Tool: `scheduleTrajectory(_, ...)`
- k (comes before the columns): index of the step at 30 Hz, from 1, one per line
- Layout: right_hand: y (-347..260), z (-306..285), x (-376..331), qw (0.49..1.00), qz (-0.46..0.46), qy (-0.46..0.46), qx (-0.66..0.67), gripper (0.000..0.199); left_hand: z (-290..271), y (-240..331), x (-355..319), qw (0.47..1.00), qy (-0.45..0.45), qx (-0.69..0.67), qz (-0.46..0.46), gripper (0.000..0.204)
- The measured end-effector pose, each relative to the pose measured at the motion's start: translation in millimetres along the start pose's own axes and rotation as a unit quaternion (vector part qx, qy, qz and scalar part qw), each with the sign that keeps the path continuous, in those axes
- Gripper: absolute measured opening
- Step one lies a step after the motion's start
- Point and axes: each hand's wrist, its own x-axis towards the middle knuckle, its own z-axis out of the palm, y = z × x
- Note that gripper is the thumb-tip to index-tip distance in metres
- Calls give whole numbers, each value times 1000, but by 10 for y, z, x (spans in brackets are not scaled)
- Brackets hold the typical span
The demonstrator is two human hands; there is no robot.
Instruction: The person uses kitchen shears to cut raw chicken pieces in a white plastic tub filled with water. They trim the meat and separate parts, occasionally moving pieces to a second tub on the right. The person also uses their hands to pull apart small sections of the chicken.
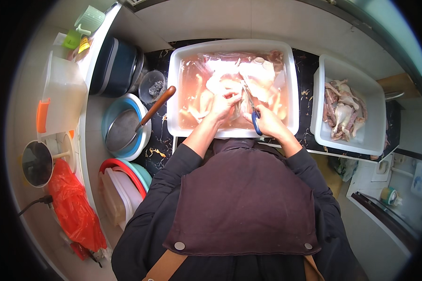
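Observation:
In front of me is a white rectangular tub (172, 93) of pinkish water with several pale raw poultry pieces in it. My right hand (271, 122) grips blue-handled scissors (255, 121), whose metal blades point away from me over the tub. Close to the blades, my left hand (226, 105) is closed on a pale raw poultry piece (237, 108) at the near part of the tub. Glare washes out the meat in the middle, so the exact spot where the blades meet it is unclear.
At the right, a second white tub (318, 112) holds cut poultry pieces (344, 110). To the left sit a clear bowl (152, 86), a blue basin (111, 112) with a brown-handled strainer (123, 130), and a dark canister (109, 65). A red plastic bag (75, 206) lies on the left shelf.

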Motion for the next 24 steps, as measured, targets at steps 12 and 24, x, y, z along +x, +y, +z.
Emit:
scheduleTrajectory(12, -88, -29, -92, 999, -25, 12, -18, 61, -1, -117, 7, 993, -47, -105, -27, 20)
scheduleTrajectory(24, -209, -87, -161, 998, -36, 4, -56, 60, 11, -98, -41, 987, -75, -128, -58, 24)
